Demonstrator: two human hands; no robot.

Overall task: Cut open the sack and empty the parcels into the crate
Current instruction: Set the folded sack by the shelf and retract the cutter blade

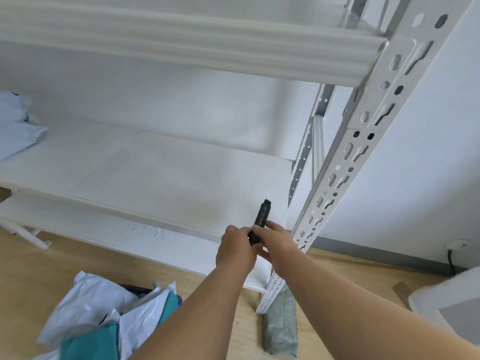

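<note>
Both hands meet just right of centre, around 5 o'clock from the middle of the view, wrapped on one black cutter (260,222). Left hand (235,252) has its fingers curled round the lower end of the tool, so that's a proper grip. Right hand (276,246) comes in from the right and pinches the body a bit higher up, thumb on top. The top of the cutter sticks up past both hands toward 12 o'clock, tilted slightly right; can't tell if a blade is out, it's too small and dark.

Behind the hands is a white metal shelf rack (166,175), with the slotted upright post (363,141) running off toward 1 o'clock. A crumpled pale blue bag (15,123) sits on the shelf way over at 9 o'clock.

Down at 7 o'clock on the wooden floor (31,268) there's a heap of parcels (104,315), white poly mailers with a couple of teal ones mixed in. Something dark shows under them, but I can't tell if that's the crate. At 5 o'clock, right at the foot of the post, lies a grey-green woven sack (280,326), flat and crumpled on the floor, well apart from the parcel pile.
</note>
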